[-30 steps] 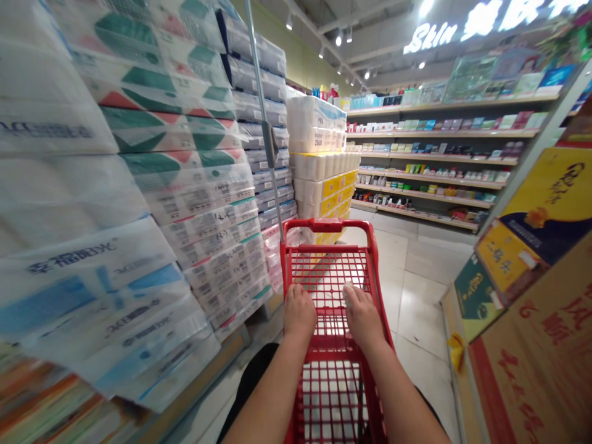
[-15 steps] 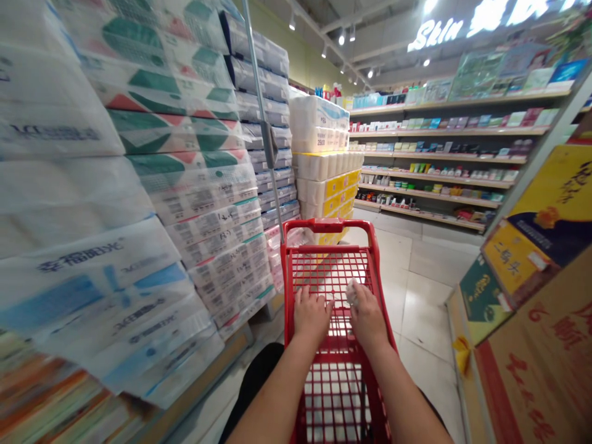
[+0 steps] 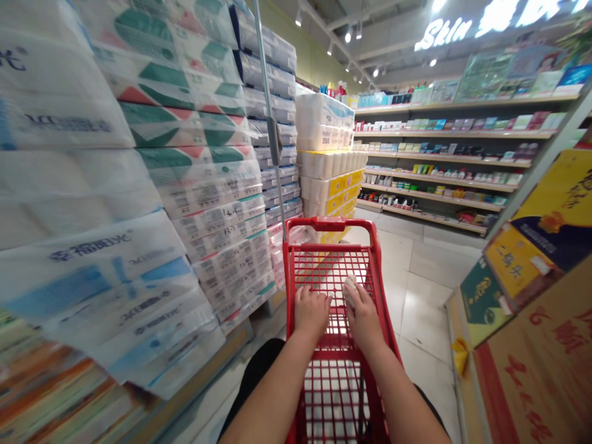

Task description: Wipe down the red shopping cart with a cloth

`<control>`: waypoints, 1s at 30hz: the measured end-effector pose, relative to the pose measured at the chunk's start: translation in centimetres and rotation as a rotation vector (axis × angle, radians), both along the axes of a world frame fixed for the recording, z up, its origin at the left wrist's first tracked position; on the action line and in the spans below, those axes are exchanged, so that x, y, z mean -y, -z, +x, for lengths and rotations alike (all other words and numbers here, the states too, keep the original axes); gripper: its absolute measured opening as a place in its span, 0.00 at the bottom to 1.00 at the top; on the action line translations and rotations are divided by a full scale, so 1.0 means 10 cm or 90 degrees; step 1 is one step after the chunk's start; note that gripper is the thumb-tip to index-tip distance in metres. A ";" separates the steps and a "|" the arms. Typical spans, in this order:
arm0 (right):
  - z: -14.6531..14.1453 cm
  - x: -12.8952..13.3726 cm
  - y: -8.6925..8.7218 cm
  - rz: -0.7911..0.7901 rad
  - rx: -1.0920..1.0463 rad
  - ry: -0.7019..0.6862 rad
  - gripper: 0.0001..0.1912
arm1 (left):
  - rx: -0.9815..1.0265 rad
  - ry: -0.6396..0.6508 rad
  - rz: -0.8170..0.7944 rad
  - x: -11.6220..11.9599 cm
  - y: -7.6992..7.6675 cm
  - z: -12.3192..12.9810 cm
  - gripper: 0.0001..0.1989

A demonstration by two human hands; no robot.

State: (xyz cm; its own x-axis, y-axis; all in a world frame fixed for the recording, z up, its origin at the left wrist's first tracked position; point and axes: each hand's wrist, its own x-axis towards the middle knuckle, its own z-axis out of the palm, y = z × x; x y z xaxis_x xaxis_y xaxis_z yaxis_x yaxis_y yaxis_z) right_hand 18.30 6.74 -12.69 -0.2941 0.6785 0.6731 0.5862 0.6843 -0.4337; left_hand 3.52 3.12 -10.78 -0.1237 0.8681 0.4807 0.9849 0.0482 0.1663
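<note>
Red shopping cart [image 3: 329, 224] at the near end of a supermarket aisle, seen from the shopper's own head-worn camera, with both bare forearms reaching out over its wire mesh. The left hand [image 3: 312, 313] lies palm-down on the mesh, open with fingers lightly curled, holding nothing that shows. The right hand [image 3: 364, 319] rests just beside it, its fingers closed over a small white wad [image 3: 350, 288], perhaps a tissue, though it is too small to tell. White floor tiles [image 3: 428, 302] show through the red wires of the basket, and no goods can be made out inside it. Neither hand touches the merchandise around the cart — plastic-wrapped bales of tissue paper [image 3: 194, 191] tower along the left side, and a stack of yellow-banded toilet rolls [image 3: 328, 182] stands ahead, just past the cart's far rim. A slim metal pole [image 3: 271, 132] rises in front of the bales. To the right, printed cardboard cartons [image 3: 536, 370] line the aisle, while beyond them long shelves of skin-care products [image 3: 439, 161] run beneath a lit "Skin" sign [image 3: 444, 34] — a shopper's view, hands on the cart, nothing from the shelves in either palm.
</note>
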 end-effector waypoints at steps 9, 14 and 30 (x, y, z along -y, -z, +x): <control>0.05 0.08 -0.04 0.014 0.008 0.146 0.26 | -0.007 -0.008 -0.019 0.01 0.00 0.00 0.20; 0.10 0.02 -0.02 0.031 0.080 0.044 0.24 | 0.003 0.002 -0.022 0.01 0.01 -0.01 0.19; -0.01 0.12 -0.05 -0.021 0.014 0.075 0.24 | -0.016 -0.004 -0.029 0.05 -0.03 0.00 0.19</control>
State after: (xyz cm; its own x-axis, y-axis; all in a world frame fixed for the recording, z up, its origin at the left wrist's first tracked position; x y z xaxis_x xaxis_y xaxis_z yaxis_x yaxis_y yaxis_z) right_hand 18.20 5.56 -12.21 -0.2248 0.7305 0.6448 0.6712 0.5958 -0.4410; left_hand 3.48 2.66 -10.47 -0.1173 0.8883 0.4441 0.9884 0.0609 0.1393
